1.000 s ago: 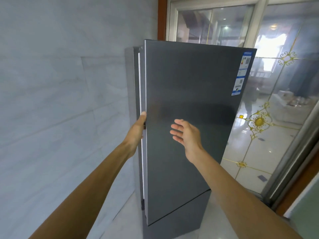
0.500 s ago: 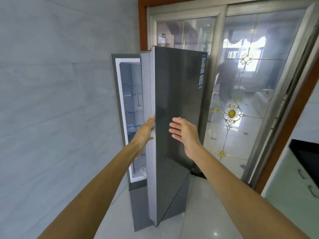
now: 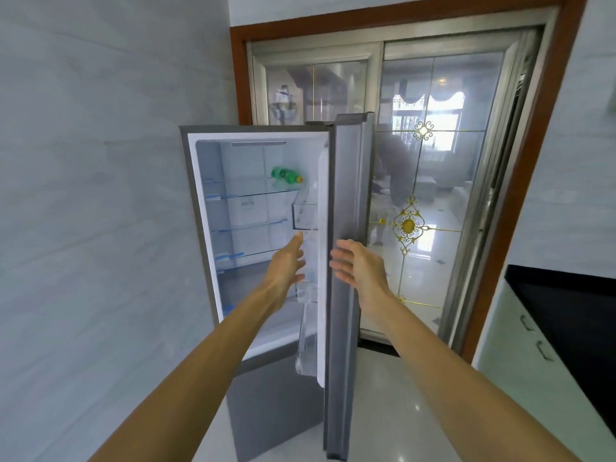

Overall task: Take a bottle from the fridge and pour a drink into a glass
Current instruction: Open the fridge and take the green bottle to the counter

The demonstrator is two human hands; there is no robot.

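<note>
We start at the far left with the pale tiled wall (image 3: 100,195), and right beside it stands the fridge (image 3: 191,208), its upper compartment wide open to us. There's our target: a green bottle (image 3: 285,175) lying on its side on the top glass shelf (image 3: 246,194), yellow cap pointing right, near the back. The shelves beneath it look bare from here.

Moving right, our left hand (image 3: 286,265) is raised in front of the compartment, fingers straight and loose, gripping nothing. Its fingertips reach toward the clear door bin (image 3: 305,216); whether they touch the door's inner lining we can't tell.

Next, the grey fridge door (image 3: 346,261), swung out edge-on toward us. Our right hand (image 3: 361,268) hovers just beside that edge, palm turned left, fingers spread and relaxed, holding nothing; contact with the door is unclear.

Further right, a glass sliding door (image 3: 433,195) with gold ornaments, then a dark countertop (image 3: 566,305) over pale cabinets.
</note>
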